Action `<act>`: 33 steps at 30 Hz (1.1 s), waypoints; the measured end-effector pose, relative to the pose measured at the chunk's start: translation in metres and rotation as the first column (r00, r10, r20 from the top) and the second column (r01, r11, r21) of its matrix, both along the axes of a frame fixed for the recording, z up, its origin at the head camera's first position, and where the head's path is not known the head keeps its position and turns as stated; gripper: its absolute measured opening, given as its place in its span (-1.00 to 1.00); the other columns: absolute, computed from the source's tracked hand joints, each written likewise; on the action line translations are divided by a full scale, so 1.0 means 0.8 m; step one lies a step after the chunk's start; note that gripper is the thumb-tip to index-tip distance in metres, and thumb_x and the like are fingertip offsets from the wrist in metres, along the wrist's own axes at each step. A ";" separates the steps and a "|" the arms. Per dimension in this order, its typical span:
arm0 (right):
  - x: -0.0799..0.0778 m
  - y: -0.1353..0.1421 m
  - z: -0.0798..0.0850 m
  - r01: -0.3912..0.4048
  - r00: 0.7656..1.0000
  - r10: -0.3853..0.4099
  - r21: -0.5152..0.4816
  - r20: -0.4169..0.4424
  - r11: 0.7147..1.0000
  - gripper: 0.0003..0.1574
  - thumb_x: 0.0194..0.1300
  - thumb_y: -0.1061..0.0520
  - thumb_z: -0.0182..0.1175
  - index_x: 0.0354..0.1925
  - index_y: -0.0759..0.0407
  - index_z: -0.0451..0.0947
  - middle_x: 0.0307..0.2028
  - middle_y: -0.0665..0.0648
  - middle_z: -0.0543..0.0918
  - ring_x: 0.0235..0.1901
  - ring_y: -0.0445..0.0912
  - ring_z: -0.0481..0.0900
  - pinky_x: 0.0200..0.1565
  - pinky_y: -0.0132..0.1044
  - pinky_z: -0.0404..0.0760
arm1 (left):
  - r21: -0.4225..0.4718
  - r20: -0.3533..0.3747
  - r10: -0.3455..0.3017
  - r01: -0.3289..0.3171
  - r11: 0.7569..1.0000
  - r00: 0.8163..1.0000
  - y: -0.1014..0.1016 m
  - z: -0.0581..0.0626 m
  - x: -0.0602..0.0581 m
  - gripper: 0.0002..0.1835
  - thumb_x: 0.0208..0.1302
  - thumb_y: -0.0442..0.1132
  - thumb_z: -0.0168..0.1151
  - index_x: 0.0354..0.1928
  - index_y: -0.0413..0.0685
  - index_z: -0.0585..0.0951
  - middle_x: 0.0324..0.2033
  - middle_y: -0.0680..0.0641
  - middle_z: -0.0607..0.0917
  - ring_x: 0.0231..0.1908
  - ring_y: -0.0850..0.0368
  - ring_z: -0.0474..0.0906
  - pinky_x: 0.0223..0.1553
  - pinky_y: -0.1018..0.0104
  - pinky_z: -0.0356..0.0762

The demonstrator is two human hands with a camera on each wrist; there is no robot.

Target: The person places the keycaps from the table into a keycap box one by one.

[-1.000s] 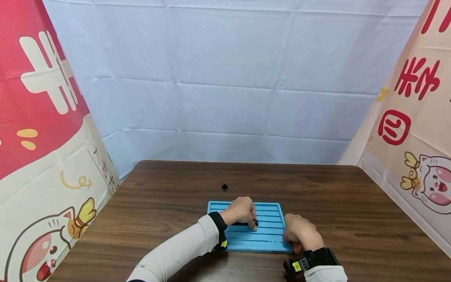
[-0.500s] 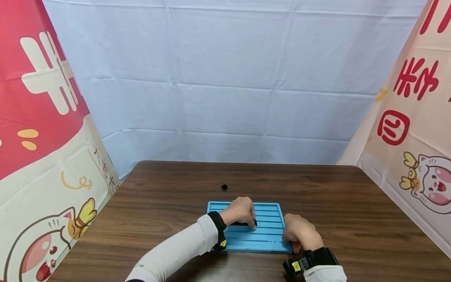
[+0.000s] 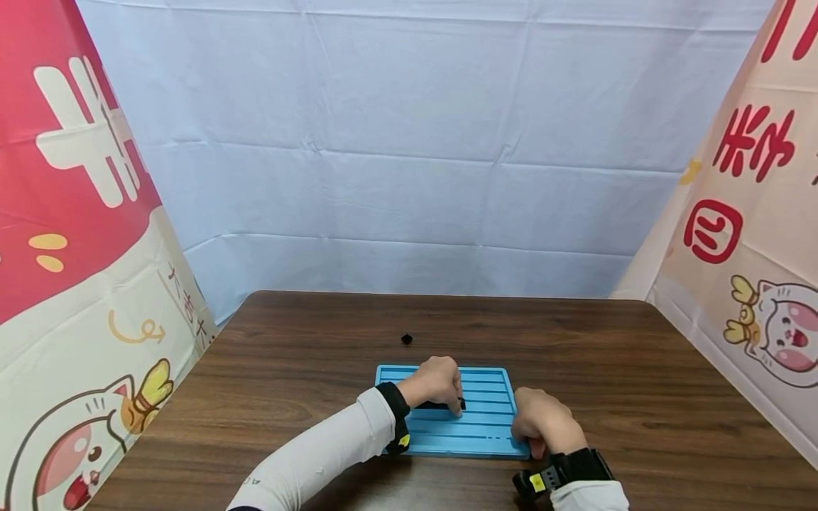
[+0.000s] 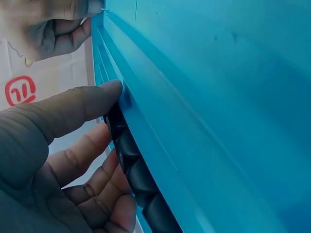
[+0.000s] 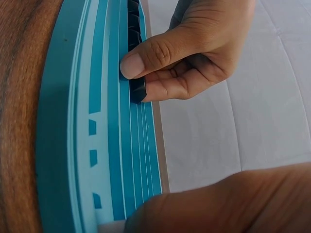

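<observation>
On the table lies a blue ridged tray, its grooves running left to right. One groove carries a row of black keycaps, partly covered by my left hand in the head view. Thumb and fingers of that hand pinch the black keycap at the row's right end, thumb on the near side. My right hand grips the tray's right edge near its front corner. In the left wrist view, its thumb lies on the rim and its other fingers are curled.
A lone black keycap sits on the brown wooden table beyond the tray. Pale blue cloth hangs behind the table, with printed cloths at both sides.
My left hand shifts very slightly leftward along the groove, still at the end of the keycap row. My right hand stays on the tray's edge.
</observation>
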State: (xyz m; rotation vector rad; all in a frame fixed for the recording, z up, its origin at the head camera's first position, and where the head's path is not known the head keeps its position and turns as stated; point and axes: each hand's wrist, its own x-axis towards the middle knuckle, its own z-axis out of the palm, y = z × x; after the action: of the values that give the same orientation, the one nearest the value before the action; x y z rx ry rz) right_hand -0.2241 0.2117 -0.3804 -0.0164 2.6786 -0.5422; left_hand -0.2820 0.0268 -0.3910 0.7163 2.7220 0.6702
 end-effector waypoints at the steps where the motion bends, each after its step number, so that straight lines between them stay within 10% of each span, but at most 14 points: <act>1: 0.000 0.000 0.000 0.001 1.000 -0.001 0.001 0.002 1.000 -0.94 0.08 0.39 0.19 -0.48 0.34 0.48 -0.85 0.16 0.49 -0.85 -0.11 0.48 -0.77 -0.37 0.33 | -0.001 0.001 0.001 -0.001 1.000 1.000 0.000 0.000 0.000 -0.78 -0.18 -0.26 0.55 -0.67 0.05 0.62 -0.56 0.21 0.55 -0.58 0.30 0.42 -0.55 0.41 0.42; 15: -0.004 0.002 -0.001 0.003 1.000 -0.003 -0.009 0.022 1.000 -0.94 0.08 0.39 0.19 -0.45 0.34 0.48 -0.84 0.17 0.49 -0.84 -0.09 0.49 -0.74 -0.32 0.36 | -0.026 -0.018 -0.001 0.000 1.000 1.000 -0.001 0.003 -0.002 -0.74 -0.23 -0.21 0.58 -0.50 0.04 0.62 -0.39 0.13 0.56 -0.50 0.26 0.41 -0.51 0.37 0.42; 25: -0.004 0.001 -0.002 0.009 1.000 -0.009 -0.002 0.030 1.000 -0.93 0.08 0.38 0.20 -0.44 0.34 0.48 -0.84 0.18 0.49 -0.83 -0.06 0.50 -0.69 -0.26 0.40 | -0.050 -0.047 -0.220 0.217 0.975 0.974 -0.011 0.005 -0.015 -0.62 -0.05 -0.02 0.47 -0.16 0.07 0.64 -0.29 0.10 0.57 -0.30 0.28 0.47 -0.34 0.38 0.44; 33: -0.005 0.002 -0.002 0.008 1.000 -0.008 -0.006 0.028 1.000 -0.93 0.08 0.39 0.20 -0.40 0.35 0.48 -0.84 0.18 0.49 -0.84 -0.07 0.49 -0.72 -0.29 0.39 | -0.263 -0.116 -0.322 0.283 0.922 0.940 -0.018 0.016 -0.013 -0.46 -0.01 0.14 0.40 0.06 0.24 0.58 0.10 0.04 0.46 0.10 0.13 0.38 -0.11 0.21 0.44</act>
State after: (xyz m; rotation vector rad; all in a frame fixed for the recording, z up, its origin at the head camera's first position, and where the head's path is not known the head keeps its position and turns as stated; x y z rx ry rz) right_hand -0.2280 0.2132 -0.3821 -0.0002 2.6514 -0.5485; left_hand -0.2924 0.0127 -0.3784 1.1365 2.6754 0.2111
